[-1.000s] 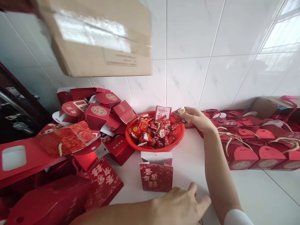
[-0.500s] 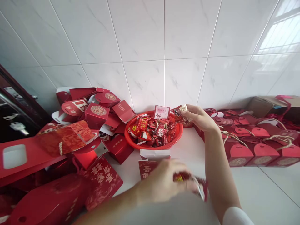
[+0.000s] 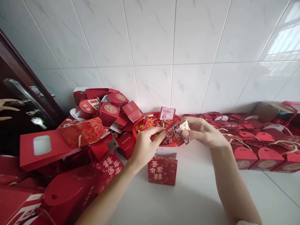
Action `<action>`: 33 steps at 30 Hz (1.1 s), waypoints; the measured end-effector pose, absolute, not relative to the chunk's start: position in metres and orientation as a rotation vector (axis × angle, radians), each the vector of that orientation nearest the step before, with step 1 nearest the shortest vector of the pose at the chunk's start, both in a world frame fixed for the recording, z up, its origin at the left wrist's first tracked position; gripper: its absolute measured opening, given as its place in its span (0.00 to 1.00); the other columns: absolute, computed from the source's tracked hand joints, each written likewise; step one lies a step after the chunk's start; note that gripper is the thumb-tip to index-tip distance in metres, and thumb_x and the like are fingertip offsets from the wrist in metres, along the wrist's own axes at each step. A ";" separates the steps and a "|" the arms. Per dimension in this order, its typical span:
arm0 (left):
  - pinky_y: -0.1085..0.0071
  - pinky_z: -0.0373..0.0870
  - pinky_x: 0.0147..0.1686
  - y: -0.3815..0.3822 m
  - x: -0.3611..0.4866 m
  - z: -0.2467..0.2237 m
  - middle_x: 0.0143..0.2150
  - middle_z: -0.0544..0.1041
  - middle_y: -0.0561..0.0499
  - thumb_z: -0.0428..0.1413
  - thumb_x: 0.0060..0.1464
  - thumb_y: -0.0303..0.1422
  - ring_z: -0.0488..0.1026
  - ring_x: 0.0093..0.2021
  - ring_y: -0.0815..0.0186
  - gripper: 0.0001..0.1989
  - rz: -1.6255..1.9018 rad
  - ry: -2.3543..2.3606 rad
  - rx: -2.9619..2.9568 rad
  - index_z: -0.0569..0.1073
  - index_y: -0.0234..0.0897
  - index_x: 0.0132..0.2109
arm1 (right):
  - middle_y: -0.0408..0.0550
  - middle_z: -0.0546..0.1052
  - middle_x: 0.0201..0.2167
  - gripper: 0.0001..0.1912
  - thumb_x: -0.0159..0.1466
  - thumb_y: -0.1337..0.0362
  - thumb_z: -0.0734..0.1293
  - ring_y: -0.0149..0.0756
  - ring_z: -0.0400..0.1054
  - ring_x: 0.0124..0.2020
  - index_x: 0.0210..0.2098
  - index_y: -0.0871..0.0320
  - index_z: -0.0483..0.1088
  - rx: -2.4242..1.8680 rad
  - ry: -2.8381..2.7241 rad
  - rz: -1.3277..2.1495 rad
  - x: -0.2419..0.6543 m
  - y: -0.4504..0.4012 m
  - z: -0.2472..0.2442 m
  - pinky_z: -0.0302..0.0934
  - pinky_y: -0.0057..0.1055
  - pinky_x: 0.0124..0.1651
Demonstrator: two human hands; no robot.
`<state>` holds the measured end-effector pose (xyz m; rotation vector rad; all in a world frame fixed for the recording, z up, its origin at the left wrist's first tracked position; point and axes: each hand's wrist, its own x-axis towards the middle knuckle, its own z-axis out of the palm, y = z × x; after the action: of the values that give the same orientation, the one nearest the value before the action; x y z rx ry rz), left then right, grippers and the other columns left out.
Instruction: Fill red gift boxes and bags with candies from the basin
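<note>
Above the front edge of a red basket [image 3: 174,144] of wrapped candies, my left hand [image 3: 150,143] pinches a dark red packet [image 3: 172,127] with white lettering. Close to its right, my right hand [image 3: 203,131] is closed on small wrapped candies [image 3: 184,127], one with a cream-coloured wrapper. The packet and the candies overlap between my hands. Below them, a small red box [image 3: 162,171] with white characters stands upright on the white surface, its top open. A pink card [image 3: 167,113] stands at the back of the basket.
Red cardboard boxes [image 3: 110,112] are heaped on the left. Rows of filled-out red boxes [image 3: 267,156] with rope handles stand at the right, before a brown carton [image 3: 264,111]. At the far left, another person's hand [image 3: 7,109] is near a dark door's handle.
My left hand has moved up from above the small box to the basket, beside my right hand. The view has shifted left, and another person's hand has appeared by the door.
</note>
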<state>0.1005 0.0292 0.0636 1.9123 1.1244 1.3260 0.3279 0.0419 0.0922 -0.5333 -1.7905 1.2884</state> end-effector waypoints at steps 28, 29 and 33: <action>0.64 0.73 0.52 0.033 0.064 0.031 0.46 0.82 0.46 0.56 0.63 0.37 0.78 0.49 0.60 0.11 0.907 0.985 2.192 0.82 0.38 0.42 | 0.44 0.74 0.26 0.10 0.63 0.58 0.72 0.32 0.68 0.27 0.34 0.59 0.73 -0.670 -1.915 1.155 0.320 0.018 0.093 0.65 0.29 0.30; 0.63 0.73 0.53 0.034 0.064 0.031 0.47 0.82 0.46 0.58 0.61 0.37 0.78 0.49 0.59 0.11 0.887 1.018 2.136 0.82 0.39 0.44 | 0.44 0.74 0.27 0.10 0.63 0.58 0.72 0.32 0.69 0.28 0.35 0.59 0.73 -0.681 -1.939 1.146 0.318 0.018 0.092 0.66 0.30 0.31; 0.59 0.71 0.56 0.035 0.064 0.034 0.52 0.81 0.45 0.67 0.50 0.38 0.76 0.54 0.53 0.20 0.779 1.034 1.991 0.80 0.38 0.50 | 0.45 0.75 0.28 0.12 0.64 0.56 0.71 0.33 0.69 0.30 0.36 0.59 0.74 -0.737 -2.102 1.047 0.308 0.021 0.089 0.65 0.29 0.33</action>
<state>0.0639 0.0347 0.0338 1.9910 1.0345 0.7790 0.3075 0.0207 0.0888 -0.7366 -2.1020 1.0472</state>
